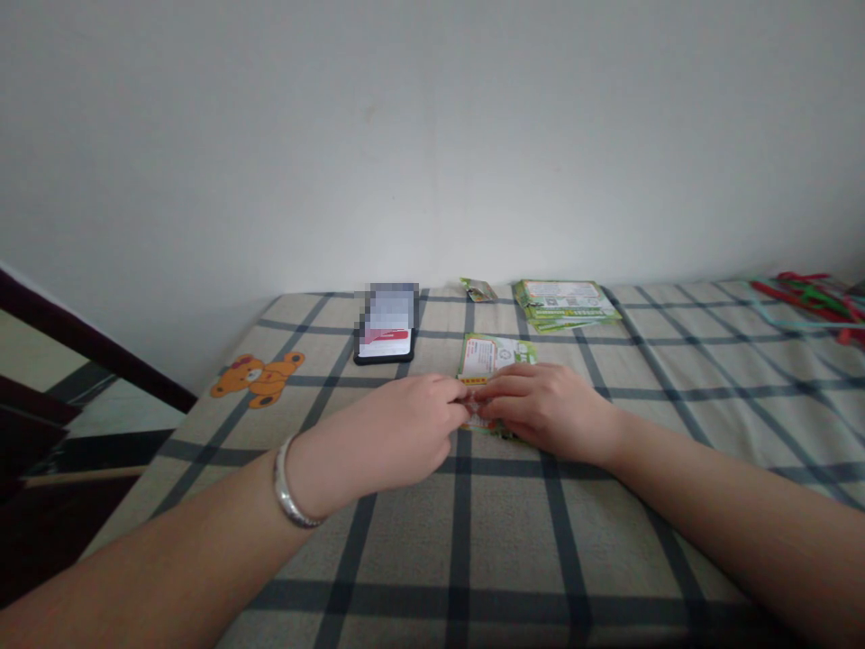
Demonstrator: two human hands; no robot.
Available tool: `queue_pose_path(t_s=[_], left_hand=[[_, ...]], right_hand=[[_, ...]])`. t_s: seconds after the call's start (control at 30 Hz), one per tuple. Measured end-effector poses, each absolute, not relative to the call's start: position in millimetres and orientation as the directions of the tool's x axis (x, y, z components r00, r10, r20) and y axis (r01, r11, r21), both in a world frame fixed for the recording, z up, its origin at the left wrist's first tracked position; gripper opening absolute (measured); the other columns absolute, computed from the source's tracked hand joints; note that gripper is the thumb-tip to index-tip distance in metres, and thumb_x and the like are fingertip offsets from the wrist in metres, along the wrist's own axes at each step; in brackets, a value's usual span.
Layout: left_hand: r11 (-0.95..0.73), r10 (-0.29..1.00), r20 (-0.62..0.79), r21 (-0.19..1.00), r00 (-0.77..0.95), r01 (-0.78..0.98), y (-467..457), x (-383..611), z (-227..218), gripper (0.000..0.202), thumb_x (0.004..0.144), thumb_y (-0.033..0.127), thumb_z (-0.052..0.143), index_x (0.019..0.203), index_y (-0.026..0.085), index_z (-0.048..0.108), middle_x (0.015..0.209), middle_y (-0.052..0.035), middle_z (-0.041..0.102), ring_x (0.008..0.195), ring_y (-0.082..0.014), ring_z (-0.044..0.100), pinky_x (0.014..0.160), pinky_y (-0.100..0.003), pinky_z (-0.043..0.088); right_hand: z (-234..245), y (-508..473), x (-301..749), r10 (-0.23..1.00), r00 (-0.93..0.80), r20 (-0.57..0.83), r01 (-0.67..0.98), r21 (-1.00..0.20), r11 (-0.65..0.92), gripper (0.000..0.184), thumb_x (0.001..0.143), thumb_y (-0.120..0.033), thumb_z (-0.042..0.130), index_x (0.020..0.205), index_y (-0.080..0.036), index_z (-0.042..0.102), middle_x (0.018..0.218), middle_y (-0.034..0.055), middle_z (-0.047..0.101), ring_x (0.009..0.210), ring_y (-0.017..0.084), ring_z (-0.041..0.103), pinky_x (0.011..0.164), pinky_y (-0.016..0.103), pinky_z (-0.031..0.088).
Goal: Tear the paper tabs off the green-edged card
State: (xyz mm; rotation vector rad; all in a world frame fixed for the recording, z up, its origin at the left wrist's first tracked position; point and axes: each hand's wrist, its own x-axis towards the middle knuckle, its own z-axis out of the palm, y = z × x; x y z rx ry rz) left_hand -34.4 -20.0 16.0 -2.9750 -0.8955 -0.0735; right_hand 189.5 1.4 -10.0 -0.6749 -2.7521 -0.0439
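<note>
Plaid-clothed counter (405, 563), both hands meeting over green packet (481, 354).
Left hand (405, 425): fingers bunched; right hand (550, 412): fingers loosely spread across packet. Pinch hidden, can't tell. Uneven pull could crease it; rucked cloth could shift it. Packet stack (571, 302) beyond.

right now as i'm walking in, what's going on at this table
A person has both hands at a green-and-white printed piece on the checked cloth. The fingertips of the left hand and right hand come close together over its near part; whether they pinch or just press is unclear. Beyond the hands, a phone lies to the left and a pile of similar pieces to the right.
</note>
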Motion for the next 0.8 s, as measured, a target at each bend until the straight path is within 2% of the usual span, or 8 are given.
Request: queue_pose_path(t_s=[0.1,0.3,0.6,0.8], left_hand=[[-0.831,0.554,0.06,-0.021,0.831,0.556,-20.1,-34.4,16.4,0.026,0.085,0.011,0.048,0.101,0.015,0.068,0.105,-0.0088,0.066,0.104,-0.0219,0.06,0.095,-0.037,0.048],[-0.827,0.56,0.04,-0.015,0.827,0.561,-20.9,-33.8,18.2,0.025,0.083,0.009,0.048,0.098,0.015,0.068,0.103,-0.0082,0.065,0.099,-0.0212,0.06,0.091,-0.036,0.048],[-0.811,0.585,0.014,-0.005,0.811,0.585,-20.3,-34.7,18.3,0.027,0.083,0.011,0.047,0.1,0.015,0.068,0.106,-0.0087,0.064,0.105,-0.0227,0.059,0.095,-0.039,0.048],[-0.804,0.593,0.038,-0.019,0.804,0.594,-18.5,-37.6,16.5,0.026,0.081,0.014,0.052,0.101,0.017,0.069,0.107,-0.0089,0.066,0.105,-0.0242,0.06,0.094,-0.042,0.049]], right_hand=[[-11.4,1.7,189.7,0.453,-0.836,0.309,0.465,-0.038,0.884,0.022,0.093,-0.022,0.051,0.105,-0.021,0.069,0.108,0.0064,0.069,0.098,0.019,0.062,0.082,0.033,0.051],[-9.3,3.3,191.1,0.472,-0.844,0.256,0.482,-0.027,0.876,0.02,0.092,-0.022,0.05,0.098,-0.021,0.07,0.095,0.0054,0.067,0.087,0.018,0.06,0.074,0.031,0.048],[-6.1,3.4,197.8,0.457,-0.854,0.248,0.447,-0.101,0.889,0.019,0.088,-0.016,0.053,0.096,-0.02,0.07,0.098,0.0059,0.069,0.092,0.017,0.061,0.081,0.029,0.048],[-5.7,4.6,202.4,0.455,-0.855,0.248,0.451,-0.077,0.889,0.02,0.085,-0.014,0.055,0.094,-0.023,0.07,0.099,0.0028,0.069,0.088,0.016,0.062,0.077,0.028,0.047]])
